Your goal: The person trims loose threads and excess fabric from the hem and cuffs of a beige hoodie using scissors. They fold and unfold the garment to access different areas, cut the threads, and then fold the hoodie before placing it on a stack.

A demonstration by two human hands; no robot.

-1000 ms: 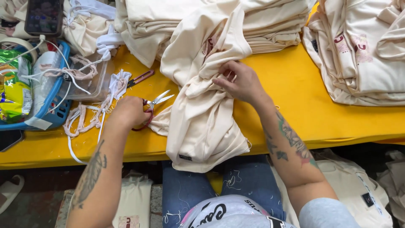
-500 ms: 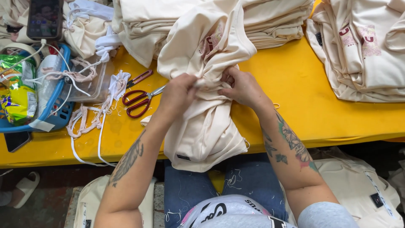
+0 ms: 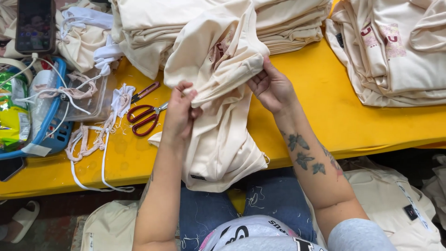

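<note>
You are sitting at a bright yellow table [image 3: 325,107] whose front edge is running across your lap, with a dark floor showing below it and more cream cloth pieces [image 3: 395,204] lying down there on either side of your knees. Stacks of folded cream garments [image 3: 153,28] are filling the far side of the table straight ahead, and a second pile [image 3: 399,51] is sitting at your right. To your left, red-handled scissors [image 3: 144,118] are lying flat on the yellow surface, just beside a tangle of white drawstring cords [image 3: 100,135], with a clear plastic tub [image 3: 90,100] and a blue basket [image 3: 51,125] beyond them, and a phone [image 3: 35,23] is resting on fabric at the far left corner. The cream garment [image 3: 223,135] you are working on is draping from the front of the stack down over the table edge toward your lap. Your left hand [image 3: 179,116] is curling closed around a fold of that garment, fingers and thumb pinching the cloth near its upper part. Your right hand [image 3: 272,86] is gripping the same fold from the other side, fingers wrapping over the bunched edge and thumb pressing against it. Both hands are near each other, with the gathered cloth stretching between them.
</note>
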